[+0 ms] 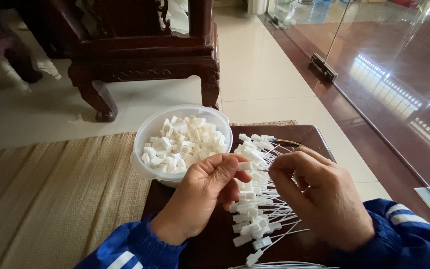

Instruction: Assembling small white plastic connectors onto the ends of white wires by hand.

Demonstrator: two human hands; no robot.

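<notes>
My left hand [202, 197] pinches a small white plastic connector [245, 165] between thumb and forefinger. My right hand [319, 197] is just to its right, fingertips pinched close to the connector's end, seemingly on a thin white wire that I can barely see. Under both hands lies a pile of finished white connectors with wire tails [257, 219] on a dark wooden board [314, 137]. A clear plastic bowl [143, 149] full of loose white connectors [182, 144] stands just beyond my left hand.
A woven straw mat [55, 194] covers the floor to the left. A dark carved wooden chair [140, 55] stands behind the bowl on pale tiles. A glass door with metal floor hinges [323, 67] runs along the right.
</notes>
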